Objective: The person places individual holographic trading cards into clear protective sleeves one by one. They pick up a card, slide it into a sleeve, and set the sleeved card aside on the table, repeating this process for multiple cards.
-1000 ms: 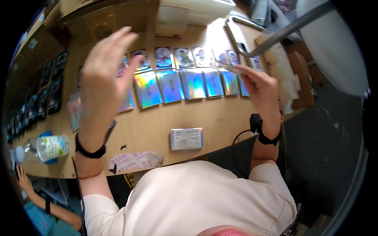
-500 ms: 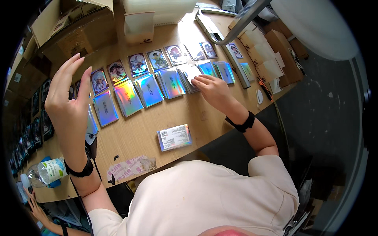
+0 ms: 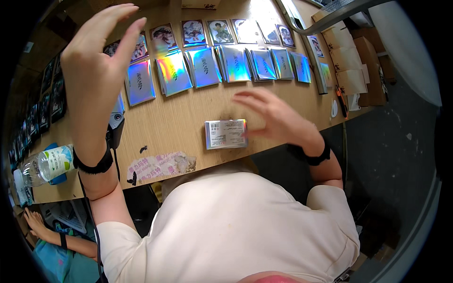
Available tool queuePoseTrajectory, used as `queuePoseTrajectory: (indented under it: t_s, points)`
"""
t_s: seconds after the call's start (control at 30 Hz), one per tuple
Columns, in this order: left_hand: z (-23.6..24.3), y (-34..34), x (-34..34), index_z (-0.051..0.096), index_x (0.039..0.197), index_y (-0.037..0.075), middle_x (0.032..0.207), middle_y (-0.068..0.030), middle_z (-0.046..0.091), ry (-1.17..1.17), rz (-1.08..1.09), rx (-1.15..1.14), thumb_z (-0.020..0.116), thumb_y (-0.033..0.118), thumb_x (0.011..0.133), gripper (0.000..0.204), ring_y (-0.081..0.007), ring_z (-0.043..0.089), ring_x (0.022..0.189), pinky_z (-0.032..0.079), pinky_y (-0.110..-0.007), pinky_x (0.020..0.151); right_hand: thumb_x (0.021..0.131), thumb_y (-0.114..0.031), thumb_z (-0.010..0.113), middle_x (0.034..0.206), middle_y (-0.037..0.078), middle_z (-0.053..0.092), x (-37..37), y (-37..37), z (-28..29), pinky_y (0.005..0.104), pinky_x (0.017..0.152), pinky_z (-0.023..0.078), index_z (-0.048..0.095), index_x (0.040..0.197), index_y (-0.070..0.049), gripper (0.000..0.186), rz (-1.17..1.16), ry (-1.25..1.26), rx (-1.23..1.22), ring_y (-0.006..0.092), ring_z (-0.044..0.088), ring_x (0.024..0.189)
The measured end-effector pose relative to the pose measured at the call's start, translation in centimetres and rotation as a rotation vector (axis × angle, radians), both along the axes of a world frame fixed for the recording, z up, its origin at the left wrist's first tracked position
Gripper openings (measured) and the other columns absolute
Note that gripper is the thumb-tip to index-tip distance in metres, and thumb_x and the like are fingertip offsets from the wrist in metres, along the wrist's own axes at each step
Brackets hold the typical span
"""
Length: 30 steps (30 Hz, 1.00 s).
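Observation:
My left hand [image 3: 96, 61] is raised above the wooden table [image 3: 174, 122] with its fingers spread and nothing in it. My right hand [image 3: 276, 118] hovers low over the table, fingers apart, just right of a silver foil card pack [image 3: 226, 134] lying flat near the front edge; its fingertips are close to the pack's right end. A row of shiny holographic card stacks [image 3: 226, 66] runs across the middle of the table. Behind it lies a row of picture cards [image 3: 207, 32].
A plastic water bottle [image 3: 45, 164] lies at the table's left front corner. A torn pink wrapper [image 3: 158, 166] sits at the front edge. Dark cards [image 3: 45, 101] line the left side, cardboard boxes [image 3: 356, 61] stand right. Another person's hand [image 3: 40, 226] shows lower left.
My right hand has drawn back from the holographic stacks toward the silver pack near the front edge. My left hand has stayed raised and open.

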<state>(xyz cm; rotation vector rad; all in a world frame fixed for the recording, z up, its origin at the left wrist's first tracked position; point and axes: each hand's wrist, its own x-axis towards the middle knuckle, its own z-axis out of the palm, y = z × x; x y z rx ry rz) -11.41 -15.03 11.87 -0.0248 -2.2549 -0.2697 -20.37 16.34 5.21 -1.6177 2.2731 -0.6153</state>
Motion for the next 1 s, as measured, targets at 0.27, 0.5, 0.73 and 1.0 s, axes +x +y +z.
queuePoseTrajectory:
  t_s: [0.27, 0.5, 0.73, 1.0]
  points:
    - [-0.6, 2.9, -0.3, 0.066, 0.102, 0.0, 0.102, -0.0157, 0.068, -0.18, -0.231, 0.051, 0.069, 0.003, 0.082, 0.02, -0.0328, 0.065, 0.094, 0.052, -0.038, 0.082, 0.071, -0.031, 0.081, 0.132, 0.011, 0.05, 2.8, -0.1, -1.3, 0.0425, 0.103, 0.038, 0.054, 0.128, -0.007, 0.067, 0.088, 0.15, 0.175, 0.0287, 0.047, 0.125]
    - [-0.8, 5.4, 0.2, 0.066, 0.108, 0.0, 0.105, -0.0155, 0.068, -0.313, -0.371, 0.036, 0.072, 0.006, 0.081, 0.028, -0.0326, 0.065, 0.095, 0.051, -0.038, 0.084, 0.079, -0.027, 0.076, 0.128, 0.012, 0.053, 3.2, 0.5, -1.1, 0.0402, 0.098, 0.043, 0.049, 0.134, -0.004, 0.065, 0.017, 0.166, 0.145, 0.0284, 0.051, 0.12]
    - [-2.1, 6.1, -0.5, 0.063, 0.117, 0.001, 0.11, -0.0141, 0.065, -0.589, -0.611, 0.369, 0.072, -0.002, 0.077, 0.042, -0.0247, 0.067, 0.093, 0.054, -0.03, 0.073, 0.08, -0.018, 0.075, 0.123, 0.014, 0.053, 1.7, -3.9, 4.2, 0.0382, 0.092, 0.047, 0.045, 0.136, -0.004, 0.065, -0.044, 0.215, -0.104, 0.0298, 0.058, 0.107]
    - [-0.2, 0.6, -0.9, 0.067, 0.108, -0.003, 0.099, -0.0052, 0.069, -0.421, -0.526, 0.992, 0.068, -0.007, 0.082, 0.027, -0.0084, 0.063, 0.091, 0.05, -0.022, 0.078, 0.081, 0.005, 0.07, 0.092, 0.01, 0.07, -3.3, -8.8, 8.9, 0.0243, 0.073, 0.058, 0.058, 0.124, -0.003, 0.046, -0.195, -0.667, -0.547, 0.0114, 0.068, 0.081]
